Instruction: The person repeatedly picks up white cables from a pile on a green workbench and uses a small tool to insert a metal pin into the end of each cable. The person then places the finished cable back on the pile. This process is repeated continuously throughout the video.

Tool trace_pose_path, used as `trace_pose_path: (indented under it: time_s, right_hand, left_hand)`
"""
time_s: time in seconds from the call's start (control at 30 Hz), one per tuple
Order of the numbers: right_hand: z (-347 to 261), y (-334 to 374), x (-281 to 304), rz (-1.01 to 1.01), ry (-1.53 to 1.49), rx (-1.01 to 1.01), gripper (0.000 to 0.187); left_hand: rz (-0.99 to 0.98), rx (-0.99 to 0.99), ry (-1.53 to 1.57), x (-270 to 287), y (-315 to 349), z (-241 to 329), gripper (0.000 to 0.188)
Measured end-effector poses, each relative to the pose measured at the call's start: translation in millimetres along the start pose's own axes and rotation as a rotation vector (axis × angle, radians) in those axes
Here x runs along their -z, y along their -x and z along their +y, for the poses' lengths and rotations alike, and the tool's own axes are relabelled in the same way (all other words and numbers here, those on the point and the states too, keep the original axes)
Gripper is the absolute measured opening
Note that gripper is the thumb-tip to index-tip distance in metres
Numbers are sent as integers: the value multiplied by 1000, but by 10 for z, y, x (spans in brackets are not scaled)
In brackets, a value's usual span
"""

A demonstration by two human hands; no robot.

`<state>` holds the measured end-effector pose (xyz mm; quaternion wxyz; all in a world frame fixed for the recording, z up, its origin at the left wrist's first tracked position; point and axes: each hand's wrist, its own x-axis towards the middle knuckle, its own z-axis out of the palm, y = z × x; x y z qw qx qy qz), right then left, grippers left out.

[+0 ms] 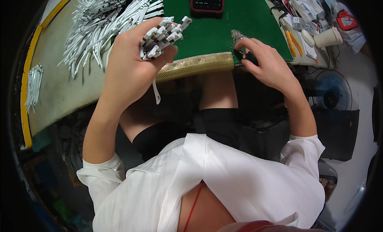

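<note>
My left hand (131,60) is closed round a bundle of white eyeglass temples (161,38), their hinge ends with small metal parts pointing up and to the right. One curved temple tip (157,97) hangs below that hand. At the right of the green mat (207,36), my right hand (265,60) grips a black-handled tool (250,57); its kind is mostly hidden by the fingers. Just beyond those fingertips lies a heap of tiny metal pieces, apparently screws (238,35). A large pile of white temples (115,28) spreads over the table beyond my left hand.
A smaller bunch of temples (34,86) lies near the yellow table edge (26,124) at left. A phone (206,3) rests at the far side. Orange-handled pliers (294,43), a white cup (328,37) and bags crowd the right. A fan (332,94) stands below.
</note>
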<state>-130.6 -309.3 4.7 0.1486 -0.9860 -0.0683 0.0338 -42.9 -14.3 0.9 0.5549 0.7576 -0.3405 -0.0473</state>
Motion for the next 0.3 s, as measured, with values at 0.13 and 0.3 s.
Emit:
trace_pose_path:
  time_s: [0.13, 0.3]
  right_hand:
    - [8, -4, -23, 40, -10, 67, 26]
    - [25, -34, -18, -7, 4, 69, 28]
  left_hand:
    - [1, 3, -56, 22, -24, 4, 31]
    - [8, 35, -59, 30, -22, -35, 29]
